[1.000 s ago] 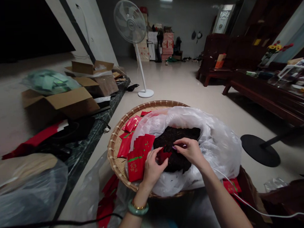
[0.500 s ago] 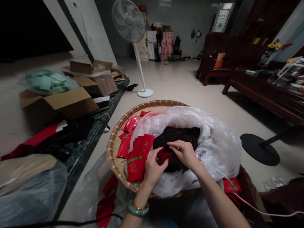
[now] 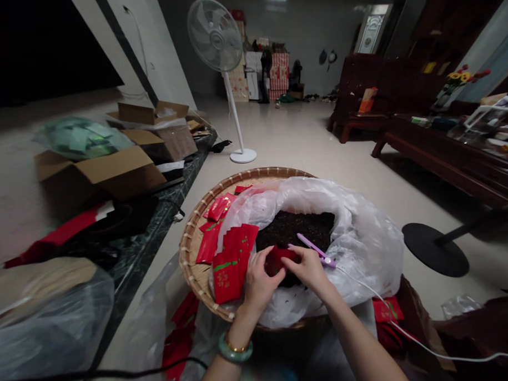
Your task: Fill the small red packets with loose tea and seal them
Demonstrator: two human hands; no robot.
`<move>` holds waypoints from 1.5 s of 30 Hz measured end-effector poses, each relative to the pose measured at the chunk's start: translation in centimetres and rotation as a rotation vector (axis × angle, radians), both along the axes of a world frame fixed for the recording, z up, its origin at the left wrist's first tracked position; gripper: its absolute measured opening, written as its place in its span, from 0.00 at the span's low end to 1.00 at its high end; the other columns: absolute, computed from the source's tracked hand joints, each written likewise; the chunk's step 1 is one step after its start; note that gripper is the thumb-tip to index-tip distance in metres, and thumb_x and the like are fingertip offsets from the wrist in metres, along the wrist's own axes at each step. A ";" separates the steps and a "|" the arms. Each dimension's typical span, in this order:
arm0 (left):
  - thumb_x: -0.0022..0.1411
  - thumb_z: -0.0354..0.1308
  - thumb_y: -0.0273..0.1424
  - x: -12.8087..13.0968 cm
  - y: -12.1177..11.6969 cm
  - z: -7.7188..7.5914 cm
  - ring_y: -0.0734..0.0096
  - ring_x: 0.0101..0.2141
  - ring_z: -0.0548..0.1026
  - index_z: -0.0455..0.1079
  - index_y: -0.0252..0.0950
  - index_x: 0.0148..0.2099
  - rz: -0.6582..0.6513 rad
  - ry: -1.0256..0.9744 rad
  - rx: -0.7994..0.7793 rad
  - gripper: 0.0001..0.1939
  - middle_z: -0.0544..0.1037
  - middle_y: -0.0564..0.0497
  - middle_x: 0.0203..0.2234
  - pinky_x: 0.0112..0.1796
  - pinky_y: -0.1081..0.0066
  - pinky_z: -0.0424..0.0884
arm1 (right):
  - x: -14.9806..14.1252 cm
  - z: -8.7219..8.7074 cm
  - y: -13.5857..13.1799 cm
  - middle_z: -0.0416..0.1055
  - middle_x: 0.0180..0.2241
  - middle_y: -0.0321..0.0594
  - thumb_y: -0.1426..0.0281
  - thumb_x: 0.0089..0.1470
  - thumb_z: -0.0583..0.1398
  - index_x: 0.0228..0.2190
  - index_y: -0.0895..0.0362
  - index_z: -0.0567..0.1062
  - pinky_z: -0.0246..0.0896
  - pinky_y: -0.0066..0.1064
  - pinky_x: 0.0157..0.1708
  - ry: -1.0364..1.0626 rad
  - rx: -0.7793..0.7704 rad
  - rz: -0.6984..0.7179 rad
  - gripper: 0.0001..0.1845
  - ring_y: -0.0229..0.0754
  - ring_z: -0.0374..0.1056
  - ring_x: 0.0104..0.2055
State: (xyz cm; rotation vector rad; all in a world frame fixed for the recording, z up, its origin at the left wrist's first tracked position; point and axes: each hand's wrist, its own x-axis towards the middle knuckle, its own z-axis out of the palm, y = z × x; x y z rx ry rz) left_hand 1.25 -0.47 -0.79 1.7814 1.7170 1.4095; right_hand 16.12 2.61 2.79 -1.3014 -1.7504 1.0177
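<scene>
Red pouch [image 3: 275, 261], pinched between the curled fingers of left hand [image 3: 259, 280] and right hand [image 3: 309, 268], above dark crumbly tea [image 3: 295, 229] in plastic bag [image 3: 356, 248] on bamboo tray [image 3: 193, 254]; pink corded tool [image 3: 316, 249] just beside right hand.

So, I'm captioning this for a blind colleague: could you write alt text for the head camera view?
A left hand wearing a pale green bangle and a right hand hold a small red packet above dark crumbly material in a white plastic bag. The bag sits in a round woven bamboo tray, beside red packets, with a slim purple corded wand by the right hand.
</scene>
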 end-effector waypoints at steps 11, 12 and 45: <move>0.40 0.70 0.38 -1.1 0.5 0.4 0.66 0.26 0.76 0.75 0.30 0.37 -0.277 -0.799 -0.548 0.22 0.81 0.48 0.27 0.30 0.70 0.72 | 1.2 0.1 0.5 0.77 0.26 0.38 0.61 0.42 0.65 0.28 0.56 0.79 0.68 0.36 0.31 0.432 -0.272 0.055 0.12 0.44 0.71 0.26; 0.39 0.70 0.38 -0.9 0.4 0.5 0.68 0.25 0.76 0.75 0.30 0.36 -0.272 -0.843 -0.552 0.22 0.81 0.49 0.26 0.30 0.71 0.71 | 1.1 0.1 0.5 0.77 0.26 0.39 0.61 0.41 0.65 0.29 0.55 0.79 0.69 0.37 0.32 0.435 -0.276 0.051 0.12 0.45 0.72 0.27; 0.50 0.64 0.45 -1.6 0.0 1.4 0.77 0.16 0.67 0.53 0.28 0.63 -0.357 -0.796 -0.457 0.45 0.71 0.59 0.14 0.20 0.79 0.60 | 2.8 3.4 0.4 0.75 0.35 0.39 0.58 0.48 0.64 0.37 0.56 0.76 0.62 0.41 0.49 -0.121 0.185 0.439 0.17 0.42 0.70 0.38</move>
